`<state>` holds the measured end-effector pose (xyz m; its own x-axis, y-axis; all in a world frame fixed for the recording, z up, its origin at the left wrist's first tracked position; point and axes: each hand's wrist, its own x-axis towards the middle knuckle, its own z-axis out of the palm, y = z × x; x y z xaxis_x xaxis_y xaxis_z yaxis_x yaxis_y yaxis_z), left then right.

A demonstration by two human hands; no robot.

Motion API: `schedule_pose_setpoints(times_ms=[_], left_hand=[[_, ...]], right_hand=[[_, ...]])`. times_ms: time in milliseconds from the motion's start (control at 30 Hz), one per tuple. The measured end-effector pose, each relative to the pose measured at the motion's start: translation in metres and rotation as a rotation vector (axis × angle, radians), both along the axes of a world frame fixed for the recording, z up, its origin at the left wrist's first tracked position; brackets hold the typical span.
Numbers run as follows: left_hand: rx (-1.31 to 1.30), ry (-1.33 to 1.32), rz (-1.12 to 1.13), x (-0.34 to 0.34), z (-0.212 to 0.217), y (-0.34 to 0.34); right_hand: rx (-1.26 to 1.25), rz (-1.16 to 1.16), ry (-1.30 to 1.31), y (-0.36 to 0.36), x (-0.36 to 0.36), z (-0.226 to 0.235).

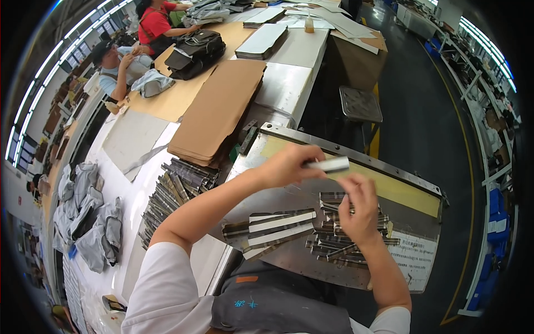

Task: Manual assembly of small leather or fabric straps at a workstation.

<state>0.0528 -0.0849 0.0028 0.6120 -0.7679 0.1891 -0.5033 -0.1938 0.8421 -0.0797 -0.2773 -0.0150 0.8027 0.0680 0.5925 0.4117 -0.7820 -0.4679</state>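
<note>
My left hand (290, 166) is pinched around one end of a short flat strip (332, 165), pale on its face with a dark edge, held above the metal machine table (278, 192). Just below and right of the strip, my right hand (360, 209) hangs with its fingers bent and the thumb apart, slightly blurred; nothing shows in it. Beneath my left forearm lies a group of dark strips with white faces (281, 225). Several small dark strip bundles (339, 250) are piled under and beside my right hand.
A heap of dark strips (179, 186) lies left of the machine, before a stack of brown boards (222, 106). Grey cloth pieces (92, 217) lie far left. A black bag (196, 54) and two people are beyond. A stool (360, 104) stands by the aisle.
</note>
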Motion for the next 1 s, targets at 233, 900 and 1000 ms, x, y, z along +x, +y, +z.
schedule_pose_setpoints(times_ms=[233,900,1000], left_hand=[[0.114,-0.641,0.0,0.002,-0.05,-0.044],[0.386,-0.852,0.005,-0.015,-0.054,-0.031],[0.426,-0.842,0.007,-0.014,-0.048,-0.033]], right_hand=[[-0.277,0.019,0.209,-0.023,0.013,-0.031],[-0.396,-0.084,0.206,-0.023,0.023,-0.04],[-0.407,-0.092,0.227,-0.022,0.025,-0.04]])
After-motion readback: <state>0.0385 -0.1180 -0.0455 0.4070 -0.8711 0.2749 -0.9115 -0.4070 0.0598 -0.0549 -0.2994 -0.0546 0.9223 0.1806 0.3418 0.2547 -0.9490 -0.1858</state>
